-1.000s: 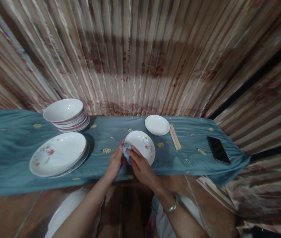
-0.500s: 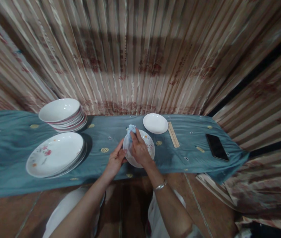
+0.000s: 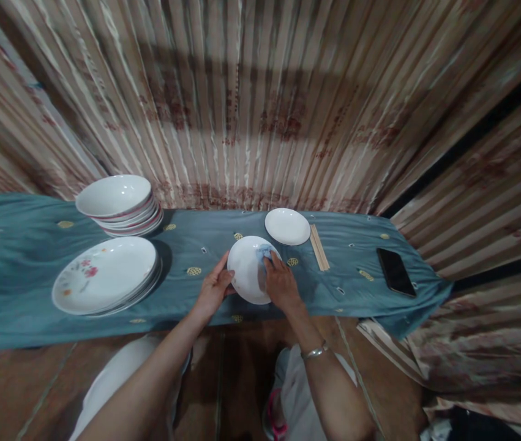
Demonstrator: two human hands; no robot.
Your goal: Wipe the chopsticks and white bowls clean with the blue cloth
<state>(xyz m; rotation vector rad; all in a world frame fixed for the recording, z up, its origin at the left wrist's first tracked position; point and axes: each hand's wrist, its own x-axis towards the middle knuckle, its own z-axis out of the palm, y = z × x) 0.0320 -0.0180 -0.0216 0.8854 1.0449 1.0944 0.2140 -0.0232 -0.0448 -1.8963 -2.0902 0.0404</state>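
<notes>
My left hand [image 3: 215,286] grips the left rim of a small white plate [image 3: 247,269], thumb on top and fingers underneath. The plate is held over the near part of the table. In my right hand [image 3: 281,282] is a light blue cloth [image 3: 266,252], pressed against the plate's upper right inner face. Part of the plate's right side is hidden behind that hand. Just beyond, a second white plate [image 3: 287,226] with a dark rim lies on the tablecloth, beside several wooden chopsticks [image 3: 319,248].
On the left stand a stack of white bowls [image 3: 114,197] and, nearer, a stack of flowered plates [image 3: 104,275]. A black phone [image 3: 396,272] lies at the right end of the table with its teal tablecloth [image 3: 196,245]. A pleated curtain [image 3: 251,122] hangs close behind.
My right hand has moved the cloth from the plate's far left edge to its upper right side. My left hand still grips the rim. The view has shifted slightly.
</notes>
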